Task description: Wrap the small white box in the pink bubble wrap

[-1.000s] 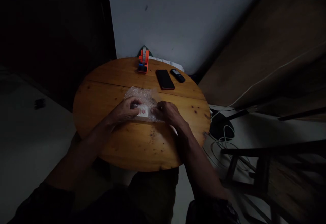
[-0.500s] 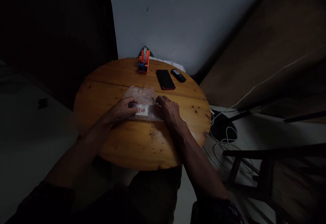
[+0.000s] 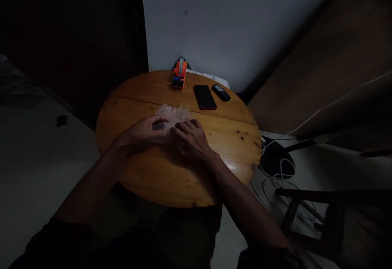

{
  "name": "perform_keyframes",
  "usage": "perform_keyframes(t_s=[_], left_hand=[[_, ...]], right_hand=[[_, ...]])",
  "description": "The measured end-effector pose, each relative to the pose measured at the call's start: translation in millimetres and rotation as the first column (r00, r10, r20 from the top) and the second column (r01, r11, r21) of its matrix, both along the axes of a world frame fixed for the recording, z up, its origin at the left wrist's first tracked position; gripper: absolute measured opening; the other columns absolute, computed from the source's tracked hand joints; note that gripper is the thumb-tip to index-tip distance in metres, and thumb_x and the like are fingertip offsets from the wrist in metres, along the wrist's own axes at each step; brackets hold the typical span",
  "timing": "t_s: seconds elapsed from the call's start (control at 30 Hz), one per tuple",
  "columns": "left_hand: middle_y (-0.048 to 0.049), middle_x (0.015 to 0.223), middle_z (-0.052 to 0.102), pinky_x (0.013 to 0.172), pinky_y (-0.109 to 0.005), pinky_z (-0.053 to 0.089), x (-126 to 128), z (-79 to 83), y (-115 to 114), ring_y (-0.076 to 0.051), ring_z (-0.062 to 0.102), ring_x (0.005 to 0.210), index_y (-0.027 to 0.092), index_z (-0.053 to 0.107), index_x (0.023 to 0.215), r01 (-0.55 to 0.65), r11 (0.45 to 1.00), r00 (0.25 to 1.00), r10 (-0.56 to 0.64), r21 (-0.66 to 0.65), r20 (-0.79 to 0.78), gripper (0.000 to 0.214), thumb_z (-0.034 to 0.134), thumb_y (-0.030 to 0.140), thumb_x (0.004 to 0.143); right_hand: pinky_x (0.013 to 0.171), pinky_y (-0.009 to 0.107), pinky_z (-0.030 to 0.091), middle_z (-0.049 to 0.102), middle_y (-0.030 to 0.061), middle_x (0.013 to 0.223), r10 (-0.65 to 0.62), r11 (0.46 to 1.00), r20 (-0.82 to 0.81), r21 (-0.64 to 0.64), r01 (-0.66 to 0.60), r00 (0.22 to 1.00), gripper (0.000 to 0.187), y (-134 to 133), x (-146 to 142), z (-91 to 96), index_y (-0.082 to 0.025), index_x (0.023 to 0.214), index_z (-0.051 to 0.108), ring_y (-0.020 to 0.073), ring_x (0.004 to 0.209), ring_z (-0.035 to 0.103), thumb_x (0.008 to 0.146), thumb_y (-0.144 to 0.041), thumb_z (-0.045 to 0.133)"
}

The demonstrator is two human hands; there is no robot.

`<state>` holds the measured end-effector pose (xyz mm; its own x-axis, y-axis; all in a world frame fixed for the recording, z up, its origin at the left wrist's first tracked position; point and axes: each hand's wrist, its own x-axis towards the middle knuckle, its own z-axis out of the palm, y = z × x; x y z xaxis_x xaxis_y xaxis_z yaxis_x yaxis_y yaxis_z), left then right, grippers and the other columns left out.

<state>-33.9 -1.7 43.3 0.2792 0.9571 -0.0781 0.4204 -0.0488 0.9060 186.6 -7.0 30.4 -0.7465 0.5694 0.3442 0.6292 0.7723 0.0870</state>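
Note:
A sheet of clear bubble wrap (image 3: 173, 113) lies on the round wooden table in front of me. At its left side, my left hand (image 3: 145, 131) curves its thumb and fingers around the wrap and holds it. My right hand (image 3: 193, 140), fingers curled and knuckles up, grips the wrap's folded right part. Both hands are close together, nearly touching over the near half of the sheet. Whatever lies inside the fold is mostly hidden by them.
Toward the back of the wooden table (image 3: 147, 91) stand an orange tape dispenser (image 3: 180, 74), a dark smartphone (image 3: 205, 97) and a small black keypad phone (image 3: 221, 92). A wall rises behind. Pale cables (image 3: 283, 175) and a wooden stool (image 3: 306, 197) are at the right.
My right hand has moved left, folding the wrap's right side over the small printed item, which is now covered. My left hand stays at the left side. The view has shifted slightly.

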Motion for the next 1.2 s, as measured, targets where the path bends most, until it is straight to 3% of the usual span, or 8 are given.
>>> perform_keyframes(t_s=[0.17, 0.33, 0.53, 0.63, 0.8, 1.03, 1.2], left_hand=[[0.0012, 0.073, 0.059, 0.057, -0.025, 0.038, -21.8, 2.1, -3.1, -0.015, 0.053, 0.063, 0.019, 0.069, 0.112, -0.119, 0.989, 0.977, 0.132, 0.083, -0.165, 0.047, 0.061, 0.029, 0.067], [0.0000, 0.072, 0.063, 0.059, -0.027, 0.038, -26.5, -9.6, -8.1, -0.017, 0.055, 0.064, 0.019, 0.071, 0.106, -0.192, 0.963, 0.893, 0.251, 0.187, -0.374, 0.039, 0.062, 0.031, 0.070], [-0.0036, 0.079, 0.070, 0.064, -0.028, 0.043, -36.1, -12.2, -18.6, -0.022, 0.064, 0.075, 0.020, 0.072, 0.098, -0.300, 0.934, 0.837, 0.355, 0.193, -0.416, 0.038, 0.069, 0.044, 0.070], [-0.0029, 0.071, 0.067, 0.058, -0.028, 0.042, -32.0, -10.7, -20.8, -0.021, 0.062, 0.067, 0.019, 0.069, 0.084, -0.334, 0.936, 0.866, 0.351, 0.109, -0.357, 0.034, 0.071, 0.047, 0.066], [0.0004, 0.063, 0.063, 0.049, -0.024, 0.036, -18.5, -10.9, -24.6, -0.014, 0.054, 0.054, 0.019, 0.066, 0.076, -0.339, 0.936, 0.939, 0.331, -0.092, -0.091, 0.026, 0.070, 0.040, 0.062], [0.0090, 0.046, 0.045, 0.040, -0.021, 0.025, 15.5, -2.3, -25.1, -0.007, 0.036, 0.037, 0.021, 0.057, 0.075, -0.384, 0.904, 0.895, 0.414, -0.190, 0.164, 0.023, 0.066, 0.035, 0.059], [0.0086, 0.050, 0.051, 0.039, -0.020, 0.027, 39.2, -0.2, -28.3, -0.007, 0.040, 0.037, 0.022, 0.052, 0.080, -0.368, 0.901, 0.864, 0.423, -0.230, 0.274, 0.030, 0.066, 0.035, 0.056]], right_hand=[[0.092, 0.043, 0.027, 0.062, 0.0118, 0.118, -0.020, 0.999, 0.062, -0.028, 0.022, 0.998, 0.040, -3.3, -3.3, 4.0, -0.026, 0.138, 0.058, 0.0271, 0.100, 0.047, 0.102, -0.041, 0.046], [0.094, 0.044, 0.026, 0.061, 0.0125, 0.115, -0.056, 0.998, 0.065, -0.023, 0.057, 0.996, 0.038, -6.3, -10.6, 3.9, -0.024, 0.123, 0.067, 0.0286, 0.105, 0.046, 0.104, -0.047, 0.042], [0.091, 0.043, 0.027, 0.061, 0.0123, 0.114, -0.061, 0.998, 0.063, -0.031, 0.063, 0.996, 0.035, -6.1, -13.8, 3.6, -0.024, 0.120, 0.068, 0.0286, 0.105, 0.045, 0.104, -0.044, 0.044], [0.090, 0.043, 0.027, 0.061, 0.0124, 0.115, -0.067, 0.997, 0.059, -0.026, 0.069, 0.996, 0.036, -6.2, -14.2, 3.6, -0.024, 0.121, 0.068, 0.0285, 0.105, 0.046, 0.104, -0.045, 0.044], [0.089, 0.043, 0.027, 0.061, 0.0128, 0.115, -0.063, 0.998, 0.041, -0.021, 0.064, 0.997, 0.035, -6.3, -14.7, 1.1, -0.024, 0.122, 0.068, 0.0281, 0.103, 0.046, 0.104, -0.042, 0.043], [0.090, 0.043, 0.029, 0.062, 0.0137, 0.116, -0.074, 0.995, 0.013, -0.068, 0.075, 0.997, 0.032, -5.8, -17.1, -1.1, -0.024, 0.119, 0.069, 0.0294, 0.105, 0.048, 0.103, -0.039, 0.045], [0.096, 0.045, 0.031, 0.065, 0.0158, 0.122, -0.060, 0.982, -0.081, -0.183, 0.044, 0.995, 0.039, -5.6, -13.2, 2.2, -0.018, 0.126, 0.065, 0.0317, 0.111, 0.050, 0.095, -0.041, 0.057]])
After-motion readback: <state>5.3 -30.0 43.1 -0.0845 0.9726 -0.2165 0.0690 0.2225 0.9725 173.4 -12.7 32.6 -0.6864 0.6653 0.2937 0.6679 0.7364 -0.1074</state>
